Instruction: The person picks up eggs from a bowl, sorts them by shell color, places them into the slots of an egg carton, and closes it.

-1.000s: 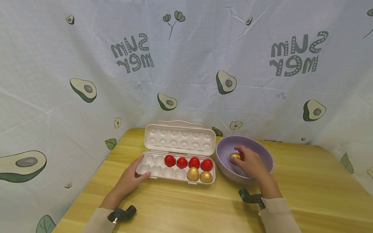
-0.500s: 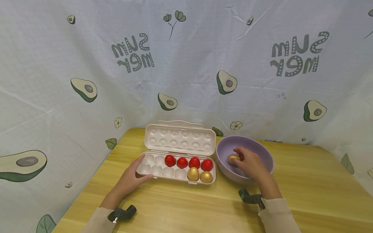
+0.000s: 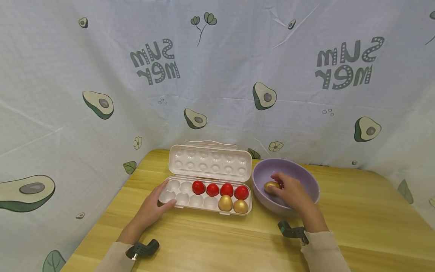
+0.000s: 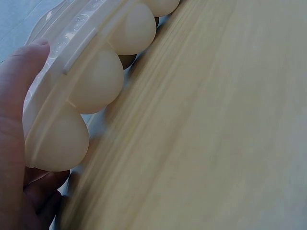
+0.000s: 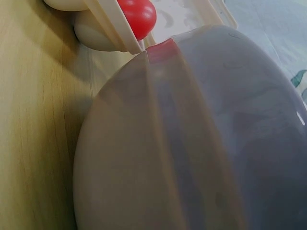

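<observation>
In the head view an egg carton lies with its lid raised at the back. Several red eggs fill the right part of its back row. Two golden eggs sit at the right end of the front row. My left hand grips the carton's left end, thumb over the front rim and fingers curled beneath. Inside the purple bowl, my right hand holds another golden egg between thumb and fingers. The right wrist view shows the bowl's side, but not that hand.
The bowl stands close against the carton's right end on a wooden table. Behind them hangs a printed curtain with avocados. A dark wrist mount sits on the left wrist, and another on the right.
The golden egg in the bowl has shifted slightly left and toward me with my right fingers. My left thumb has moved a little along the rim; the carton stays put.
</observation>
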Demonstrator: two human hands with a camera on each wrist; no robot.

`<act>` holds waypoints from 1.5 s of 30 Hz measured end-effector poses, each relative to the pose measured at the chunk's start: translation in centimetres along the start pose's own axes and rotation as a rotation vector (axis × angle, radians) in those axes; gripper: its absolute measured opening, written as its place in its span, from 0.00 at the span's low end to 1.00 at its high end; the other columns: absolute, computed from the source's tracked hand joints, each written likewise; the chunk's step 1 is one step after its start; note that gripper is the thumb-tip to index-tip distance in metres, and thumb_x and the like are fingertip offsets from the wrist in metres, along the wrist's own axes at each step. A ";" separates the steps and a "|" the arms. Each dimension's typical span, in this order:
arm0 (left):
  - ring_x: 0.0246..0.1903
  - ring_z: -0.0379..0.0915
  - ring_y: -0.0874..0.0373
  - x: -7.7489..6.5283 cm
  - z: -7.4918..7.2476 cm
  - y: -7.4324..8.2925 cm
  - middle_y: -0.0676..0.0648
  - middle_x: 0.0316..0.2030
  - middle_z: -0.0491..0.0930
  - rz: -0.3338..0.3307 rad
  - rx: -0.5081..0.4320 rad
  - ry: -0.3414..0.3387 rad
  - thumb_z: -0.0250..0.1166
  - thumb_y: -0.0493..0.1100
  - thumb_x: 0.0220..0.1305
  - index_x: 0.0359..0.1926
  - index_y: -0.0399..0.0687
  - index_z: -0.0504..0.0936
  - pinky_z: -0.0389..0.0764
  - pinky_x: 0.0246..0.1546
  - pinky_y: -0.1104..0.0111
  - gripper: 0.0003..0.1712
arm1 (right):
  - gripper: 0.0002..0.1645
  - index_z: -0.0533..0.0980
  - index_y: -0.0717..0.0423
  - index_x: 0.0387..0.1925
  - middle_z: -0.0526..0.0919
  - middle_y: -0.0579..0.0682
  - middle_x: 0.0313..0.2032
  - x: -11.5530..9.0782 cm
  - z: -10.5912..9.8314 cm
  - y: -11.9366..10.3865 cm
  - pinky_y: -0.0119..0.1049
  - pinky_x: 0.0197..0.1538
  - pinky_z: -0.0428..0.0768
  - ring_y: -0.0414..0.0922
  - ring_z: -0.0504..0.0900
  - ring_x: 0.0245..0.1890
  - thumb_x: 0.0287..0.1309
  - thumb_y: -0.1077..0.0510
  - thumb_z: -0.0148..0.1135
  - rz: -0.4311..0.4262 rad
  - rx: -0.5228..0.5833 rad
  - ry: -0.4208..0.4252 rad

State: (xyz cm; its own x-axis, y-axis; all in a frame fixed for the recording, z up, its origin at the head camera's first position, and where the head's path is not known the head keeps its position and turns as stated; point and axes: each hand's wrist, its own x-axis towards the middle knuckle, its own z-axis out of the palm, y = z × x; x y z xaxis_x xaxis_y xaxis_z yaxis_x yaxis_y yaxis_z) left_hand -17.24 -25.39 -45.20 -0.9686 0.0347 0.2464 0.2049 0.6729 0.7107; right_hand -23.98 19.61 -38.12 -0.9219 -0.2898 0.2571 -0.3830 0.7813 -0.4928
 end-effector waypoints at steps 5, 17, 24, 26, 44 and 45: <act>0.68 0.55 0.38 0.0 0.1 0.1 0.38 0.69 0.60 -0.026 0.014 -0.009 0.70 0.61 0.53 0.74 0.50 0.56 0.57 0.65 0.41 0.53 | 0.24 0.77 0.64 0.50 0.83 0.58 0.42 0.0 0.1 0.2 0.52 0.47 0.77 0.51 0.79 0.39 0.55 0.54 0.70 0.001 0.004 -0.002; 0.68 0.54 0.39 0.1 0.1 0.2 0.40 0.70 0.58 -0.015 0.004 -0.023 0.74 0.64 0.45 0.74 0.54 0.56 0.56 0.65 0.40 0.59 | 0.23 0.77 0.64 0.48 0.83 0.54 0.39 0.1 0.2 0.4 0.49 0.45 0.77 0.49 0.78 0.38 0.54 0.54 0.70 -0.006 -0.009 -0.019; 0.68 0.54 0.39 0.1 0.2 0.1 0.40 0.70 0.58 -0.019 0.003 -0.022 0.74 0.64 0.45 0.74 0.55 0.55 0.56 0.65 0.39 0.59 | 0.23 0.78 0.64 0.47 0.83 0.53 0.37 0.0 0.1 0.3 0.46 0.44 0.77 0.48 0.78 0.37 0.54 0.54 0.70 -0.010 0.002 -0.055; 0.68 0.54 0.39 0.1 0.2 0.1 0.40 0.70 0.58 -0.013 0.005 -0.021 0.74 0.64 0.45 0.74 0.55 0.55 0.56 0.64 0.40 0.59 | 0.23 0.78 0.64 0.47 0.83 0.54 0.39 0.0 0.0 0.3 0.48 0.45 0.78 0.49 0.80 0.39 0.54 0.54 0.70 -0.009 0.008 -0.072; 0.68 0.54 0.38 -0.1 0.2 -0.1 0.40 0.71 0.57 -0.001 0.008 -0.025 0.74 0.64 0.45 0.75 0.55 0.54 0.56 0.64 0.38 0.60 | 0.21 0.78 0.62 0.48 0.84 0.56 0.42 0.0 0.1 0.5 0.51 0.49 0.79 0.53 0.83 0.42 0.56 0.53 0.68 0.005 0.046 -0.158; 0.68 0.54 0.38 -0.1 0.1 -0.1 0.40 0.71 0.57 0.000 0.008 -0.024 0.74 0.64 0.45 0.75 0.55 0.55 0.56 0.64 0.38 0.60 | 0.21 0.78 0.62 0.48 0.83 0.56 0.42 0.0 0.0 0.4 0.51 0.49 0.79 0.53 0.83 0.42 0.56 0.53 0.68 0.009 0.049 -0.160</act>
State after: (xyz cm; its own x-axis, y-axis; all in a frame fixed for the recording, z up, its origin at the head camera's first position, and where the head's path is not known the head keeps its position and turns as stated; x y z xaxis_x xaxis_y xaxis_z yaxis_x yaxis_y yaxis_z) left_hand -17.17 -25.35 -45.39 -0.9717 0.0518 0.2305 0.2035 0.6791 0.7053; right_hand -24.16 19.92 -38.38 -0.9212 -0.3703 0.1192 -0.3738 0.7576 -0.5351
